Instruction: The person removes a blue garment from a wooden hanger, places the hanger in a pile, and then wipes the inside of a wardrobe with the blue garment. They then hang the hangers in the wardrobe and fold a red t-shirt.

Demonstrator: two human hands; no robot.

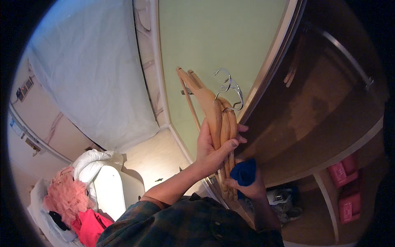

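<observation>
Several wooden clothes hangers [220, 123] with metal hooks are bunched together in front of me. My left hand [213, 151] grips the bunch near its middle, below the hooks. Lower down, my right hand [253, 185] is closed on a dark blue cloth [244, 173] and touches the lower ends of the hangers. Its fingers are partly hidden by the cloth.
An open wardrobe stands at the right, with a metal rail [345, 51], a few hangers [289, 77] inside and red boxes [342, 173] below. A pale green door [216, 40] is behind the hangers. Clothes [66, 191] lie heaped by a white rounded object [108, 185] at lower left.
</observation>
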